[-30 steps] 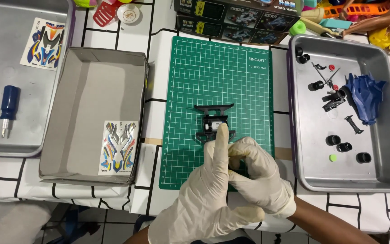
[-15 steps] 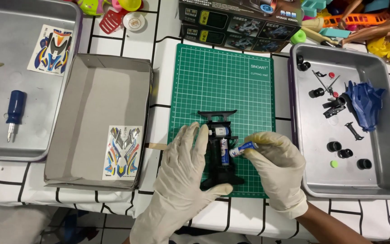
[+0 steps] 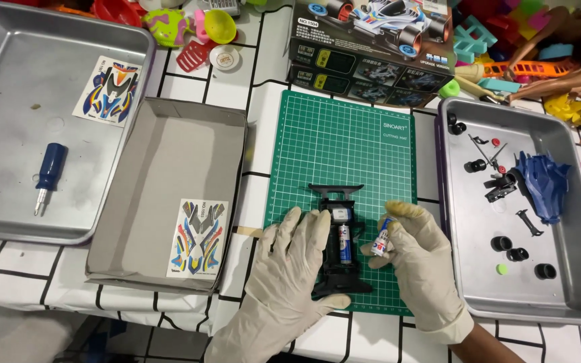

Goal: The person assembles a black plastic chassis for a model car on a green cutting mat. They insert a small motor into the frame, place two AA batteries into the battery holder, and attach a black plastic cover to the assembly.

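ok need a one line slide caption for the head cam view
Gloved left hand steadies a black toy car chassis on a green cutting mat while the right hand holds a small battery beside it.

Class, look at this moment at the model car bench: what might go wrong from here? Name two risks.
The right hand pinches a small battery only at its fingertips; it might slip onto the green cutting mat. The left hand steadies the black chassis from one side only, so pressing a battery in may tip or shift it.
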